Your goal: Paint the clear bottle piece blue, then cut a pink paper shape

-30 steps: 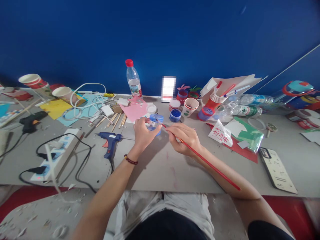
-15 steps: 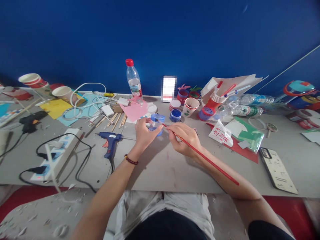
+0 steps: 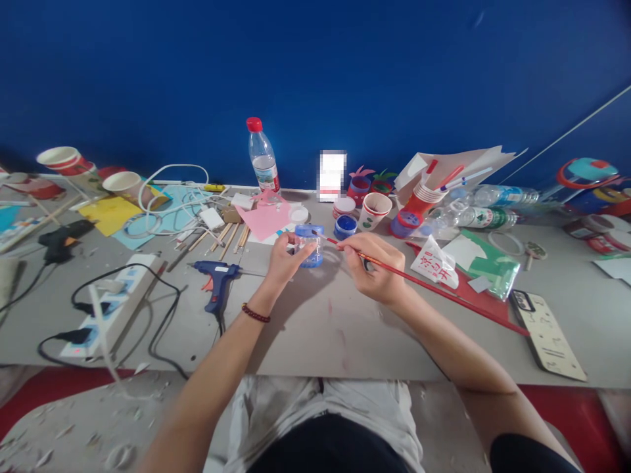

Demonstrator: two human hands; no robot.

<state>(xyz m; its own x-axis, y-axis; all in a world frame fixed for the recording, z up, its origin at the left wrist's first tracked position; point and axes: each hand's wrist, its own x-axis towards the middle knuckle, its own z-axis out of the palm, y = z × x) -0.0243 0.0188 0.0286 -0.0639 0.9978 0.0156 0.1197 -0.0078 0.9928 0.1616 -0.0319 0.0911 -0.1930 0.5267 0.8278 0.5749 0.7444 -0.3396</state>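
So, left hand [image 3: 286,260] is pinching a clear container [image 3: 316,255] with blue bands, between the hands; right hand [image 3: 377,268] grips a long red brush [image 3: 434,288], tip at the top band (can't tell if touching). Just past both, an open blue paint pot [image 3: 346,226] beside a paper cup [image 3: 375,217]. Imo a loose left pinch could let the container twist and smear; a forward right-hand swing might tip the pot.

There are two hands [image 3: 377,266], one red paintbrush [image 3: 428,284], one blue-banded clear container [image 3: 311,262], one open blue paint jar [image 3: 346,226], two glue guns [image 3: 221,279], one power strip [image 3: 123,295], one smartphone [image 3: 547,335], one red-capped bottle [image 3: 263,161] and one beaded bracelet [image 3: 255,313].
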